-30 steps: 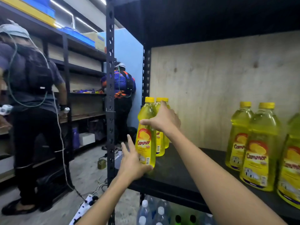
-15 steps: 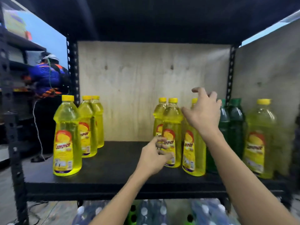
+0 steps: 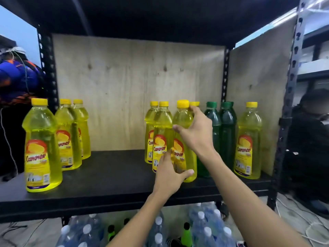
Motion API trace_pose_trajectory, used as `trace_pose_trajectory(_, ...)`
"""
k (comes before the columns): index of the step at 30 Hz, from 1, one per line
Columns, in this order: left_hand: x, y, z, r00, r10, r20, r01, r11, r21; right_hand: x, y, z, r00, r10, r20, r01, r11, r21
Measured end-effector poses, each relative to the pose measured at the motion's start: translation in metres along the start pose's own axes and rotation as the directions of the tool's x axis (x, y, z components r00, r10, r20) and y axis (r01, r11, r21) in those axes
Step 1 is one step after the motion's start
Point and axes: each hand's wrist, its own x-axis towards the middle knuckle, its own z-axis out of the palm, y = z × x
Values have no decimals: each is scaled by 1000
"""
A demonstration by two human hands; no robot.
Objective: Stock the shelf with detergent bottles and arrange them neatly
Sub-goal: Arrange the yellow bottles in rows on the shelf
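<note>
The yellow detergent bottle [image 3: 183, 120] stood upright near the front of the shelf [image 3: 110, 177], between a second yellow bottle [image 3: 161, 129] and a green bottle [image 3: 212, 120]. The right hand [image 3: 196, 136] gripped its shoulder, and the left hand [image 3: 169, 175] held its base. The step looked best done by sliding it level, label forward, and squaring it with its neighbours without knocking them.

Recorded: detergent bottles [image 3: 41, 148] in clear yellow with yellow caps and red-orange labels at 9 and 3 o'clock, green bottles [image 3: 227, 132] with green caps at 3 o'clock, a black shelf [image 3: 110, 175], and a pale wood-grain panel [image 3: 124, 86] at 12 o'clock.
</note>
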Motion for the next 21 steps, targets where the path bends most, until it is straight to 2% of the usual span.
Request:
trace_pose_trajectory(3, -15, 8, -10, 996, 33, -85, -37, 998, -51, -21, -20, -10, 985, -145, 92, 140, 988, 66)
trace_pose_trajectory(6, -26, 3, -32, 963, 37, -265, -67, 992, -104, -23, -47, -16, 953, -231, 196, 205, 968, 144)
trace_pose_trajectory(9, -20, -10, -65, 899, 56, -434, -86, 995, -50, -8, -73, -3, 902, -299, 312, 227, 942, 247)
trace_pose_trajectory(11, -1, -22, -90, 868, 66, -491, -56, 998, 33, 3, -90, 20, 877, -326, 352, 228, 929, 293)
trace_pose_trajectory(14, 44, -54, -125, 825, 29, -565, 66, 987, 146, 33, -107, 88, 861, -332, 385, 223, 927, 300)
trace_pose_trajectory(21, 123, -119, -158, 847, -86, -525, 233, 947, 221, 92, -91, 213, 859, -141, 493, 31, 974, 225)
